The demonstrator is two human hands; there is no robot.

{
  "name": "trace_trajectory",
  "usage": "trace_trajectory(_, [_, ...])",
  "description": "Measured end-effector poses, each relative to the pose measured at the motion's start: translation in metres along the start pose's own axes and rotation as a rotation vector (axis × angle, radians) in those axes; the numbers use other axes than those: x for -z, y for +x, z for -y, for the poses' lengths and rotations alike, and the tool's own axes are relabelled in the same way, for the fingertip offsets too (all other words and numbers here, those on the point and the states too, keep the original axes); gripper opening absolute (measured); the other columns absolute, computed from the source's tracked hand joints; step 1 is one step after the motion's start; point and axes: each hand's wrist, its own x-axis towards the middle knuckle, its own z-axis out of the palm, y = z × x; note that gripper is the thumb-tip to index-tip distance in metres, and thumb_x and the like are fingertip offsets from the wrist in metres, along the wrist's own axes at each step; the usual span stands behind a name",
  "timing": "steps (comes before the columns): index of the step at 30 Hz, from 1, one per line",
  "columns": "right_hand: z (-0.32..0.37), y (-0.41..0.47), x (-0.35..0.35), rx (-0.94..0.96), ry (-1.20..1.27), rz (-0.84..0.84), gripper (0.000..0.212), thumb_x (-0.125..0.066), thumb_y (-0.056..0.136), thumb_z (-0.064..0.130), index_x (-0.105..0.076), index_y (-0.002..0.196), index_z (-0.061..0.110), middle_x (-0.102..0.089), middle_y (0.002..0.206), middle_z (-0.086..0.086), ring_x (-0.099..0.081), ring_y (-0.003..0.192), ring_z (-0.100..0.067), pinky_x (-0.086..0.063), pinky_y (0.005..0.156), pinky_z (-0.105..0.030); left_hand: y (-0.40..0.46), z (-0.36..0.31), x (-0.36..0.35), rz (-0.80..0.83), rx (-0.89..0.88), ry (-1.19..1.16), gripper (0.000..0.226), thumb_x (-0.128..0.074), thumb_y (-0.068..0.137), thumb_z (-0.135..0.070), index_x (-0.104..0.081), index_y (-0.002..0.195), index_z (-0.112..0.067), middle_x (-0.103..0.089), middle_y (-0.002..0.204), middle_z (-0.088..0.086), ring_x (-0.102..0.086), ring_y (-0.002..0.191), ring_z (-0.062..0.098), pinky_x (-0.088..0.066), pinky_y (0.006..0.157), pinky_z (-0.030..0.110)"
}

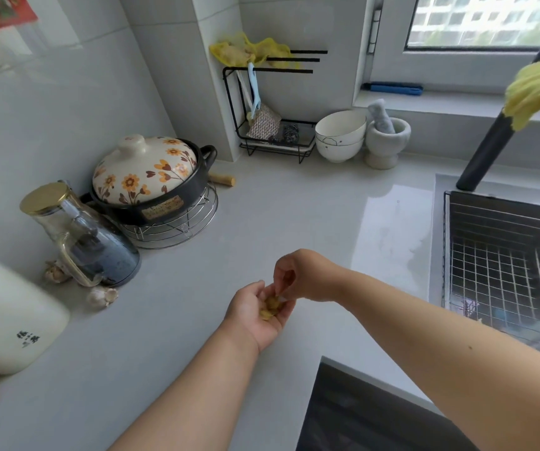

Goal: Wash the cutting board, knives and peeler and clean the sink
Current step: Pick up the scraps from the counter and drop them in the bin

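Note:
My left hand (257, 315) is cupped palm up over the grey counter (197, 320), holding a small heap of yellowish peel scraps (271, 307). My right hand (298, 276) hovers just above it, its fingertips pinched together over the scraps. The sink (438, 242) lies at the right with a wire basket (503, 255) set in it. A black tap (486, 151) rises behind the sink, with a yellow cloth (535, 92) draped over it. A light blue peeler (255, 92) hangs on the black rack (271, 125) at the back. No cutting board or knives are in view.
A flowered clay pot (148, 177) on a wire stand, an oil bottle (79, 236) and garlic bulbs (102, 296) line the left wall. Stacked white bowls (340, 135) and a stone mortar (387, 141) stand at the back. A white appliance (4, 317) sits at the near left.

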Motion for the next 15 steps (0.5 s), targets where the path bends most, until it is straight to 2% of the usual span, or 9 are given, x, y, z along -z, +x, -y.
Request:
trace_trajectory(2, [-0.001,-0.007,-0.001,0.024,-0.034,-0.028,0.019,-0.072,0.074,0.008,-0.063,0.076,0.024,-0.060,0.075,0.011,-0.053,0.065,-0.005,-0.041,0.053,-0.016,-0.002,0.004,-0.006,0.026,0.007,0.037,0.033,-0.041,0.100,-0.015,-0.062,0.081,0.002,-0.067,0.061,0.013,-0.067,0.058,0.024,-0.060,0.054,0.035])
trace_trajectory(4, [-0.005,-0.015,0.001,0.023,-0.060,-0.063,0.018,-0.069,0.076,0.009,-0.065,0.080,0.026,-0.058,0.075,0.015,-0.055,0.069,-0.008,-0.044,0.053,-0.020,-0.001,0.008,-0.010,0.047,0.016,0.069,0.029,-0.043,0.097,-0.009,-0.060,0.077,0.001,-0.065,0.061,0.012,-0.066,0.055,0.022,-0.059,0.054,0.033])
trace_trajectory(7, [-0.010,-0.031,0.009,-0.003,-0.074,-0.138,0.014,-0.066,0.082,0.014,-0.072,0.086,0.026,-0.056,0.075,0.017,-0.060,0.078,-0.017,-0.053,0.066,-0.031,0.002,0.015,-0.016,0.076,0.040,0.109,0.022,-0.045,0.096,-0.008,-0.063,0.088,0.002,-0.067,0.072,0.015,-0.067,0.069,0.025,-0.060,0.060,0.035])
trace_trajectory(10, [-0.020,-0.051,0.013,-0.066,-0.052,-0.285,0.013,-0.065,0.083,0.014,-0.073,0.089,0.023,-0.061,0.082,0.013,-0.059,0.079,-0.012,-0.054,0.073,-0.030,0.003,0.029,-0.032,0.117,0.087,0.167,0.022,-0.046,0.096,-0.007,-0.064,0.097,0.004,-0.070,0.077,0.017,-0.070,0.069,0.027,-0.061,0.063,0.037])
trace_trajectory(13, [-0.036,-0.078,0.016,-0.145,0.066,-0.437,0.006,-0.069,0.082,0.018,-0.072,0.083,0.022,-0.067,0.079,0.010,-0.062,0.072,-0.008,-0.054,0.063,-0.024,0.001,0.049,-0.049,0.176,0.137,0.256,0.024,-0.046,0.096,-0.008,-0.065,0.105,0.003,-0.071,0.084,0.018,-0.072,0.071,0.027,-0.061,0.067,0.036])
trace_trajectory(15, [-0.048,-0.098,0.017,-0.205,0.118,-0.516,0.004,-0.070,0.083,0.023,-0.071,0.081,0.020,-0.065,0.072,0.010,-0.058,0.063,-0.004,-0.046,0.054,-0.015,0.000,0.066,-0.060,0.208,0.162,0.319,0.026,-0.044,0.097,-0.010,-0.066,0.105,0.001,-0.071,0.090,0.018,-0.071,0.081,0.026,-0.060,0.076,0.037])
